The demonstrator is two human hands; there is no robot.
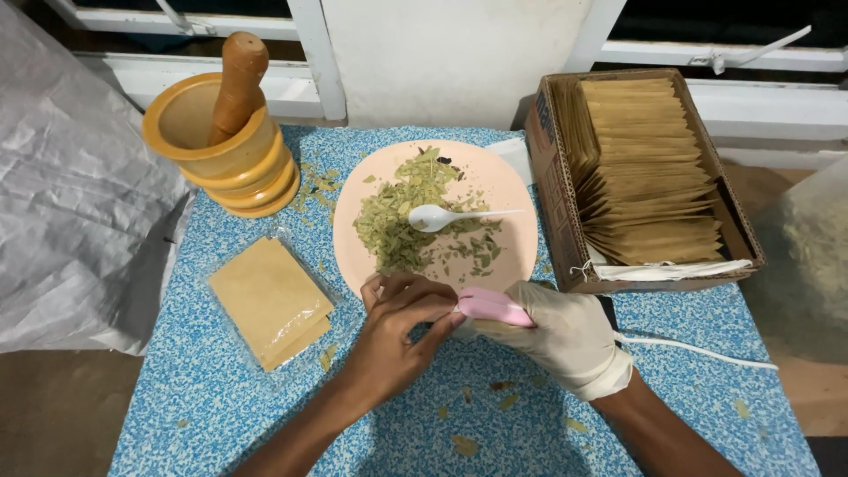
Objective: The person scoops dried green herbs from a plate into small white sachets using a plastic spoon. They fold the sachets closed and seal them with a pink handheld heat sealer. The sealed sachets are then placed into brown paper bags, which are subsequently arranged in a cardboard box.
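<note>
Right hand [565, 336], gloved, closed around a pink handheld device [495, 307] at the near edge of the pink plate [512, 190]. Left hand [397, 331], bare, fingers curled at the device's left tip; what they pinch, cannot tell. Crushed leaves [397, 216] and white spoon [442, 216] on plate.

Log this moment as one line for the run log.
left hand: bare, touching pink tool tip | right hand: gloved, gripping pink tool | nearby: plate of crushed leaves, white spoon
</note>
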